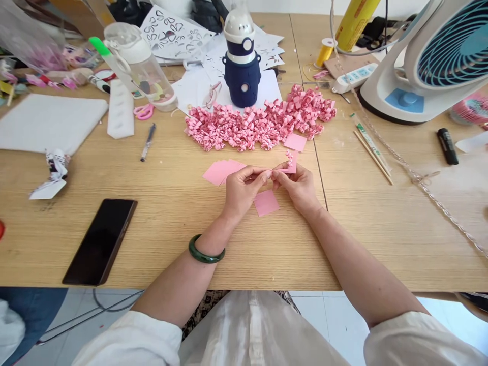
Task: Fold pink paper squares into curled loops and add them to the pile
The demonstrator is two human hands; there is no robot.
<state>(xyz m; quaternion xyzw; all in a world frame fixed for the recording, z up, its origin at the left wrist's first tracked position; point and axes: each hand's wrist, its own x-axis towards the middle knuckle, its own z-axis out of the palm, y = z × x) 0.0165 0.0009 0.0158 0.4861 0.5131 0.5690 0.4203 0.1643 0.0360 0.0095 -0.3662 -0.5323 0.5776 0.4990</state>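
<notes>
My left hand (244, 188) and my right hand (299, 185) meet over the table, thumbs and forefingers pinched close together. Between them they hold a piece of pink paper (293, 163), its left edge cut into small curled bits that stand up beside my right fingers. Just below the hands lies a pink paper square (266, 203). Several overlapping pink sheets (219, 172) rest to the left of my left hand. Behind the hands, a long heap of curled pink paper pieces (244, 127) spreads across the table, with another pink square (295, 142) at its front edge.
A dark blue bottle (244, 81) stands behind the heap, a clear jug (143, 66) to its left. A phone (99, 241) lies front left; a pen (148, 142) and pink scissors (144, 112) lie beyond it. On the right are a fan (409, 66), wooden sticks (373, 157) and a twisted cord (430, 190).
</notes>
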